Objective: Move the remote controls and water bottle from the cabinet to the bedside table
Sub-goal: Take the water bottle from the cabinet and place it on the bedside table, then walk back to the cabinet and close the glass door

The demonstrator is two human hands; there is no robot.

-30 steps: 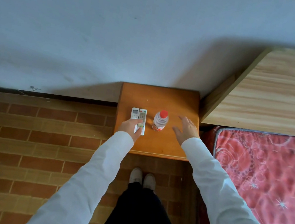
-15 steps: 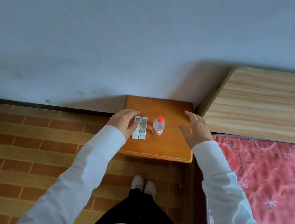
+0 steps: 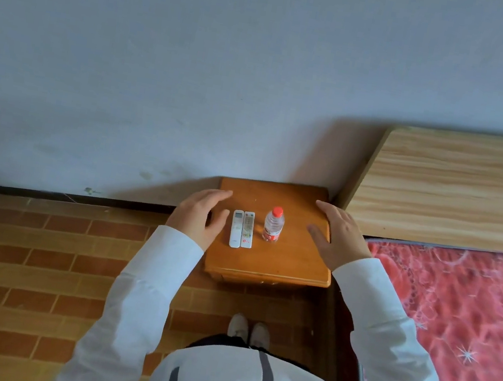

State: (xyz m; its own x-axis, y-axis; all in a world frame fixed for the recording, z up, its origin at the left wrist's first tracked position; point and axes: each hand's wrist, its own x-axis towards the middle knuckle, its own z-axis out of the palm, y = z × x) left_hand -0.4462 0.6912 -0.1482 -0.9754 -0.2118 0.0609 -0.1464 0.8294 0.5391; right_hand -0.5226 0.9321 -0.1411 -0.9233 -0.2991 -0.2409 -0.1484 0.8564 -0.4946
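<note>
Two remotes (image 3: 242, 229) and bottle (image 3: 273, 224) lie between both open hands (image 3: 265, 226).

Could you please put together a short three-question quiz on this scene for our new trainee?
1. True or false: the left hand holds a remote control.
2. What stands right of the two remote controls on the bedside table? A) mug B) water bottle C) lamp
3. Fill in: the bottle's cap is ____.

Key: 1 false, both hands are open, and the right hand has no grip on anything either; 2 B; 3 red.
</note>
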